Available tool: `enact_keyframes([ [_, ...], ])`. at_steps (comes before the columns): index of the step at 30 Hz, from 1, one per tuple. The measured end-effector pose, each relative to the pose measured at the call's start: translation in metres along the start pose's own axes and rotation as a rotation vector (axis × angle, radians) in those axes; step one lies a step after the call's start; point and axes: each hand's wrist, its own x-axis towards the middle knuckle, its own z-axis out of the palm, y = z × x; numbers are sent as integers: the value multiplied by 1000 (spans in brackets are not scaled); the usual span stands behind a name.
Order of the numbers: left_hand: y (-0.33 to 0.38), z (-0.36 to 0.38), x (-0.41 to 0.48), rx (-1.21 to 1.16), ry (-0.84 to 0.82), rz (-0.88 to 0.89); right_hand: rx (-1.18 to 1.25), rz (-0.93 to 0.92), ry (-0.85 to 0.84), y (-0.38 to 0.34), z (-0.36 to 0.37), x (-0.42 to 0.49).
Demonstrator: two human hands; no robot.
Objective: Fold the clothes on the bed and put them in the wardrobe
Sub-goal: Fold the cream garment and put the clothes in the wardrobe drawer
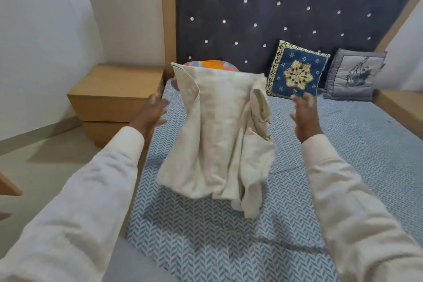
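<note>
Head view: my left grip [152, 113] and right grip [305, 117] are wide, holding nothing; the airborne shirt [217, 133] could land crumpled on the bed [343, 167].

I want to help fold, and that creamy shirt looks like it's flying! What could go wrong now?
The cream cloth shirt is in the air, and neither the left hand nor the right hand grips it, so it may land crumpled on the blue-and-white patterned bed sheet. Its lower corner hangs near the bed's left edge, so it could slip onto the beige floor.
</note>
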Motion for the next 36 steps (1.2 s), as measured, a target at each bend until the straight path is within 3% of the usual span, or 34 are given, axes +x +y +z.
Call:
enact_keyframes([
  [3,-76,-9,-4,388,6,-170,-173,95,39,69,-10,-7],
  [5,-122,-7,-20,543,-96,-261,-311,298,-90,115,-10,-26],
  [7,-153,0,-35,606,-239,-283,-439,505,-250,162,-8,-53],
  [9,-172,7,-42,608,-306,-371,-569,600,-293,211,-6,-66],
  [12,-189,8,-37,677,-308,-406,-895,528,-143,245,-1,-76],
  [16,-191,9,-22,808,-261,-333,-816,398,-102,232,-7,-71],
  [21,-200,15,8,797,-212,-291,-944,34,396,186,-57,-49],
  [24,-215,25,28,680,-134,-318,-1039,28,538,190,-85,-45],
  [26,-213,35,32,696,0,-396,-1025,13,409,204,-95,-46],
  [28,-217,39,35,756,130,-476,-975,4,162,221,-94,-48],
  [32,-220,36,35,810,150,-510,-1071,-7,-315,252,-70,-62],
  [36,-225,29,42,686,233,-365,-1250,-20,-297,267,-48,-60],
])
